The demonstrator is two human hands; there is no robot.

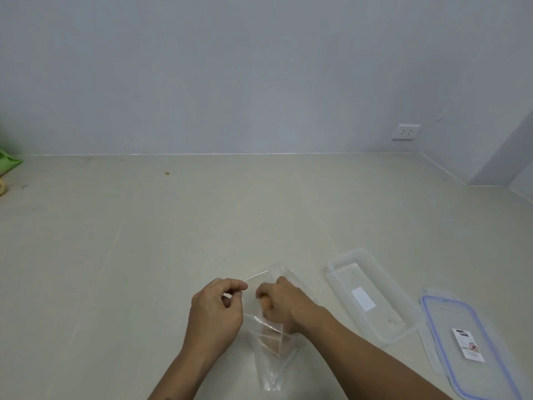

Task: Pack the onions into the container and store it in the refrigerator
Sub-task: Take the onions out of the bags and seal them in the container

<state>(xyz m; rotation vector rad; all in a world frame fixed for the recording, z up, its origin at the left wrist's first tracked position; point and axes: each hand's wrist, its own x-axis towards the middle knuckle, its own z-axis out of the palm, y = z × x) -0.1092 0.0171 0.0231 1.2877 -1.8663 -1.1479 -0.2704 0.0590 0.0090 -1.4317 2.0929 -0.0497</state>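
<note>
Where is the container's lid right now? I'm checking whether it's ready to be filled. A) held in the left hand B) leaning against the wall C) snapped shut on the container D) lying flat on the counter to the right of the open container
D: the lid, with its blue seal, lies flat on the counter to the right of the open, empty container, while both hands are on a clear plastic bag.
</note>
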